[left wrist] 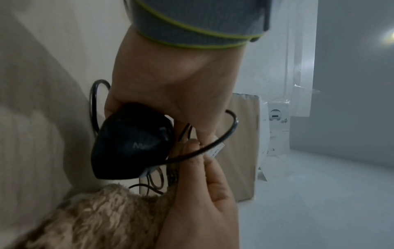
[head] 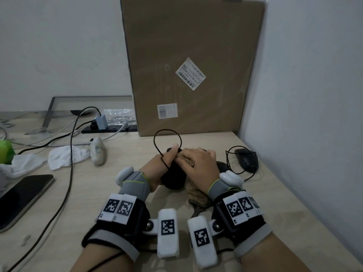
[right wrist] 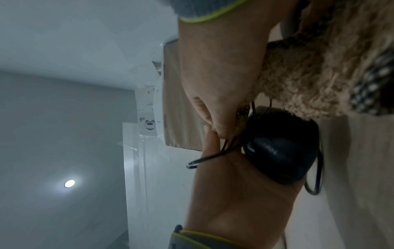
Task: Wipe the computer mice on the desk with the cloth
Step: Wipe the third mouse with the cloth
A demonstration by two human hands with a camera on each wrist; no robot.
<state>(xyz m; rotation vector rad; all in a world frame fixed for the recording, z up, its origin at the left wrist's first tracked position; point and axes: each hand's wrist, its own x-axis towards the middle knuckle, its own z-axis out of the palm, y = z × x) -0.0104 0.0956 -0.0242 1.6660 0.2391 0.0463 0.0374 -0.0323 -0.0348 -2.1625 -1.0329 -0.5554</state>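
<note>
My left hand (head: 171,156) grips a black wired mouse (head: 173,179) and holds it tilted just above the desk (head: 117,183). The mouse's cable (head: 167,132) loops up over that hand. My right hand (head: 197,160) holds a fluffy beige cloth (head: 189,161) bunched against the top of the mouse. In the left wrist view the mouse (left wrist: 132,143) sits in my left palm with the cloth (left wrist: 95,215) below it. The right wrist view has the cloth (right wrist: 309,75) lying over the mouse (right wrist: 279,148). A second black mouse (head: 246,160) lies at the right, and a white mouse (head: 98,152) at the left.
A tall cardboard box (head: 192,65) stands behind the hands against the wall. A crumpled white tissue (head: 64,156), cables, a power strip (head: 110,128) and a phone (head: 21,197) are on the left. The right wall runs close along the desk.
</note>
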